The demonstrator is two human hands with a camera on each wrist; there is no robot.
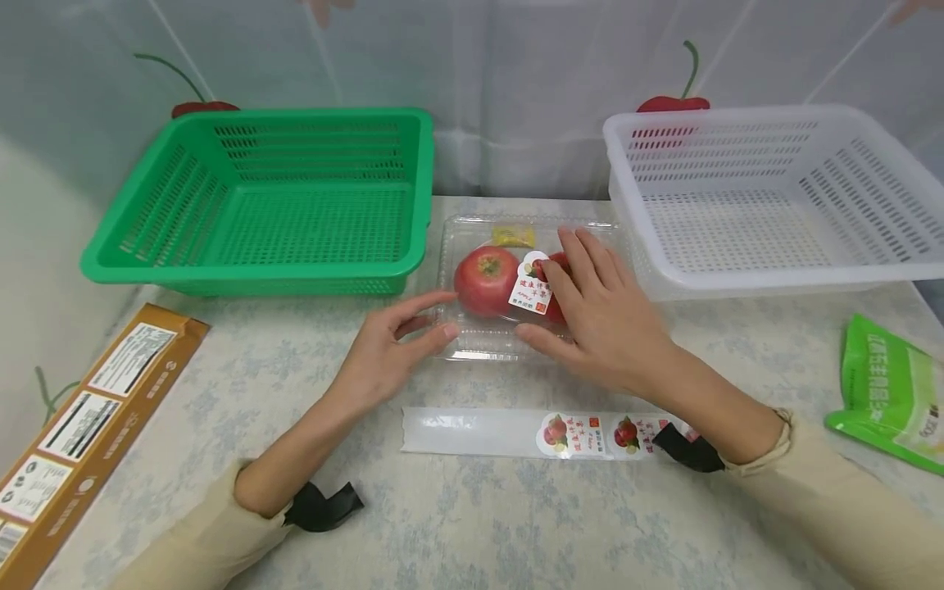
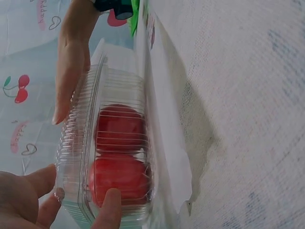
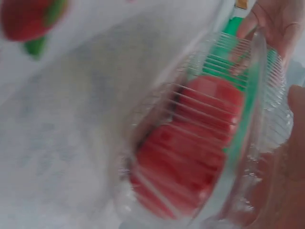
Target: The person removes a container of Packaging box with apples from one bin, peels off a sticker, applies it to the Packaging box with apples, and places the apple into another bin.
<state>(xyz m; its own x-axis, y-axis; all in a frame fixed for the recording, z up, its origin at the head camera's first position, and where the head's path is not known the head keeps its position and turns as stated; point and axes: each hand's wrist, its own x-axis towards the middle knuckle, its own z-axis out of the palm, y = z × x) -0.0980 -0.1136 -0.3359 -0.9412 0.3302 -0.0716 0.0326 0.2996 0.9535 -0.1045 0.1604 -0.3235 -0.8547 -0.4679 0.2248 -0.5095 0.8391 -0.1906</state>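
Note:
A clear plastic clamshell box (image 1: pixel 479 344) lies closed on the table, with two red apples (image 1: pixel 487 280) inside and a small yellow packet (image 1: pixel 514 237) behind them. On its lid is a white apple label (image 1: pixel 531 293). My right hand (image 1: pixel 608 319) lies over the right part of the lid with fingers spread, its index fingertip at the label. It partly hides the right apple. At the box's left side, my left hand (image 1: pixel 383 348) touches the edge with fairly straight fingers and thumb. The left wrist view shows the left fingers (image 2: pixel 110 210) beside the clear wall.
A strip of labels (image 1: pixel 472 430) lies in front of the box. Behind it stand a green basket (image 1: pixel 258 274) at left and a white basket (image 1: pixel 796 283) at right. A long brown carton (image 1: pixel 111 410) lies far left, a green bag (image 1: pixel 885 393) far right.

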